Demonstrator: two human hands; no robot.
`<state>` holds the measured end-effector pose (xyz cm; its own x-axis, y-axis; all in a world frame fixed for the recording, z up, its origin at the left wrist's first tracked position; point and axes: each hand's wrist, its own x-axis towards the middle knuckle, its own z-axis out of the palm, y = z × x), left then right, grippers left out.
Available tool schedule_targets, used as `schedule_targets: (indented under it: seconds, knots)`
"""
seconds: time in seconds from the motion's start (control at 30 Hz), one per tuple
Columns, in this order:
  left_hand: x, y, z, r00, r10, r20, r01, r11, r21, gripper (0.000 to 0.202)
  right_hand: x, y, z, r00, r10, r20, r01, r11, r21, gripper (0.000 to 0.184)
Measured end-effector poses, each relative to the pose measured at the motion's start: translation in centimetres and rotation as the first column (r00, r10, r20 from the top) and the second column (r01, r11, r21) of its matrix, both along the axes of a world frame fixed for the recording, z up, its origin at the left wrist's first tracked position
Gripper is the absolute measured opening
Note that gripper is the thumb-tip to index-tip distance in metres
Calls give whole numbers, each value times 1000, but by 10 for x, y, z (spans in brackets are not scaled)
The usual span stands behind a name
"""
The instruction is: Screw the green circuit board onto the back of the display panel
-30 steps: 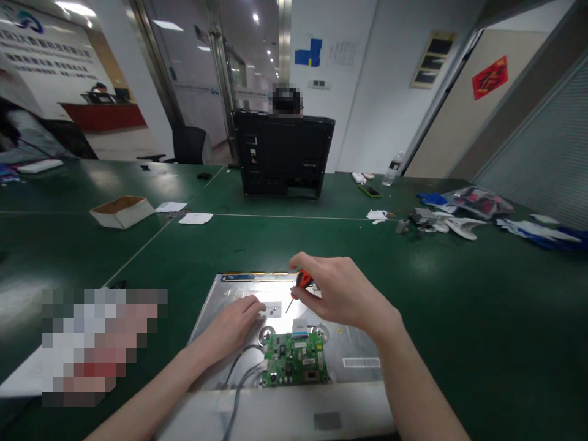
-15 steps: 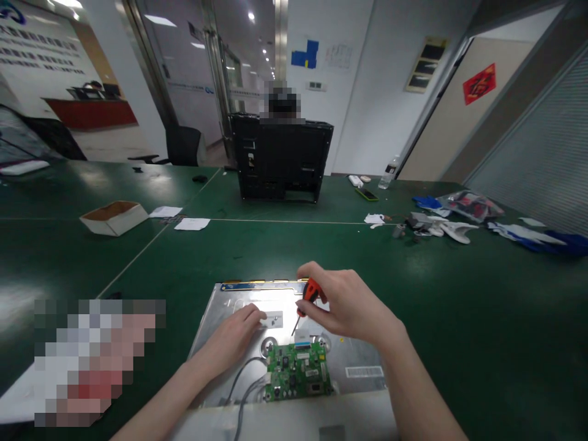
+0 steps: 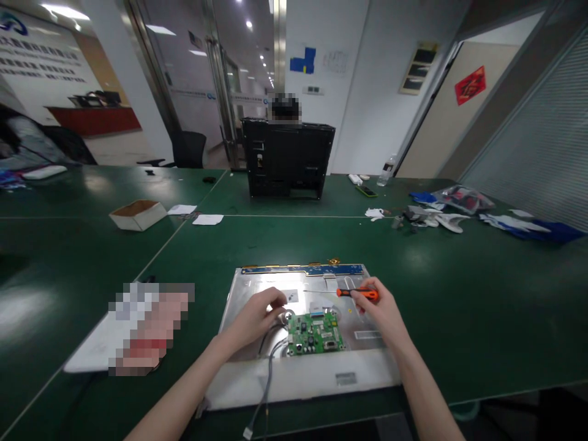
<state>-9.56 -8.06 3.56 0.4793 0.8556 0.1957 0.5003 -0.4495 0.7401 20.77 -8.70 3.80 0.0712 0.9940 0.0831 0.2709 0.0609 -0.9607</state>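
Observation:
A monitor panel (image 3: 248, 282) lies face down on the green table, its bare metal back up. A small green circuit board (image 3: 316, 334) sits near its front edge, with grey cables (image 3: 267, 373) running off toward me. My right hand (image 3: 381, 309) holds an orange-handled screwdriver (image 3: 357, 294) lying sideways, its shaft pointing left over the panel. My left hand (image 3: 257, 315) rests on the metal just left of the board, fingers curled and pinched together near a small screw (image 3: 291, 296); what they hold is too small to make out.
A black monitor back cover (image 3: 287, 159) stands upright across the table with a person behind it. A small cardboard box (image 3: 138, 214) and papers (image 3: 207, 219) lie at the left. Gloves and bags (image 3: 463, 211) are strewn at the right. A blurred flat item (image 3: 133, 334) lies beside the panel.
My head pulled back and shifted, so the panel looks smaller. My right hand swung to the right and laid the screwdriver sideways, off the spot it was pointing at. My left hand stays near the board.

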Motion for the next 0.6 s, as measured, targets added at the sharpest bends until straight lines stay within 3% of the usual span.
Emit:
schedule_targets:
  seconds: [0.07, 0.17, 0.37, 0.6]
  knots:
    - [-1, -14, 6, 999, -18, -27, 16, 999, -49, 6, 4, -16, -18, 998, -29, -57, 25, 998, -62, 35]
    - [1, -36, 7, 997, -32, -77, 25, 996, -90, 6, 3, -37, -32, 995, -60, -74, 53, 993, -102, 37]
    - [15, -66, -4, 997, 34, -75, -42, 993, -110, 8, -8, -56, -37, 986, -31, -166, 18, 996, -83, 38]
    - [28, -78, -17, 986, 165, -18, -166, 983, -78, 12, -12, -62, -38, 988, 9, -157, -14, 1000, -26, 34]
